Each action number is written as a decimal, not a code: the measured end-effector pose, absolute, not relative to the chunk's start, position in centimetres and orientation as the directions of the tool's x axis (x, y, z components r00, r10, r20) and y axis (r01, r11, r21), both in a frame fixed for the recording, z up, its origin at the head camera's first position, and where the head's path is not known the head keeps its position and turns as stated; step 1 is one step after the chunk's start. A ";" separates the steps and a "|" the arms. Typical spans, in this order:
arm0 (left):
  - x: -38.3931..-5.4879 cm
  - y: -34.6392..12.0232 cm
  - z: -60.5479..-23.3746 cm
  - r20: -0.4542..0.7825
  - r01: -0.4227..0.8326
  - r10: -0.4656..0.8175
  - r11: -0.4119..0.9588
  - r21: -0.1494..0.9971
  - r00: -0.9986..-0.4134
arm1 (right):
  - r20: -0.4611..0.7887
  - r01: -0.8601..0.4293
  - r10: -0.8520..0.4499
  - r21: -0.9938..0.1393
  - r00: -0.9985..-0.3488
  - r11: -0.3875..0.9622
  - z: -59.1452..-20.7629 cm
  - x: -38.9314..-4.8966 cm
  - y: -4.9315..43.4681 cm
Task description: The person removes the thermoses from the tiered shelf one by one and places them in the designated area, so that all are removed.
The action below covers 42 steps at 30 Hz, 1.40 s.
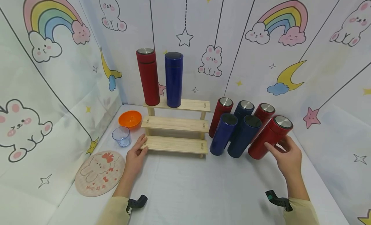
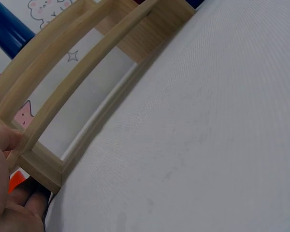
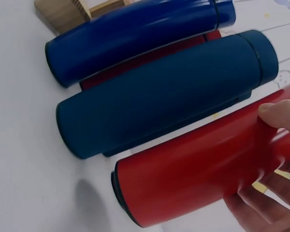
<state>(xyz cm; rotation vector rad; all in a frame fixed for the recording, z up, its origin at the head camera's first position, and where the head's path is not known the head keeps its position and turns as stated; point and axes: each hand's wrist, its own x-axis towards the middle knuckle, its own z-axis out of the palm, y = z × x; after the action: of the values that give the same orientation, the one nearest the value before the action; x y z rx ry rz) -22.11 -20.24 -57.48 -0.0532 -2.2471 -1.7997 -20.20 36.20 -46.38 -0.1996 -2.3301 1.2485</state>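
My right hand point(image 1: 290, 158) grips a red thermos point(image 1: 264, 141) with a silver-topped lid, at the front right of a cluster of bottles. The thumb lies along its near side and the fingers wrap the other side, as the right wrist view shows. The left hand point(image 1: 135, 158) holds the left end of a three-tier wooden rack point(image 1: 174, 143) at its lowest shelf, with the thumb point(image 2: 7, 137) on the wood and other fingers below. On the top shelf stand a red thermos point(image 1: 148, 80) and a blue thermos point(image 1: 174, 81).
Beside the rack's right end stand two blue thermoses point(image 1: 223, 134) point(image 3: 135, 38), a dark blue thermos point(image 1: 243, 138) and more red ones. An orange bowl point(image 1: 130, 119), a clear glass cup point(image 1: 121, 137) and a round rabbit-print mat point(image 1: 98, 173) lie left. Patterned cloth walls surround the white table.
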 end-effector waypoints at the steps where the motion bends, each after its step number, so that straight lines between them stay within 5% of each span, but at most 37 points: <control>1: -22.1 -20.3 -57.5 0.223 0.188 -0.133 0.232 0.954 -0.966 | 0.344 -0.094 0.351 -0.817 -0.871 0.569 -46.5 -20.3 36.2; 42: -21.8 -20.1 -57.1 0.197 0.160 -0.131 0.251 0.955 -0.972 | 0.284 -0.046 0.325 -0.813 -0.902 0.581 -49.2 -22.2 37.6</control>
<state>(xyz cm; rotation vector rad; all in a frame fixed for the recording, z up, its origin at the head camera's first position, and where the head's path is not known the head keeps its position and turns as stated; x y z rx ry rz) -21.80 -20.09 -57.06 -0.0266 -2.2864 -1.7892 -22.22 37.63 -49.25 -0.2246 -2.4100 1.2558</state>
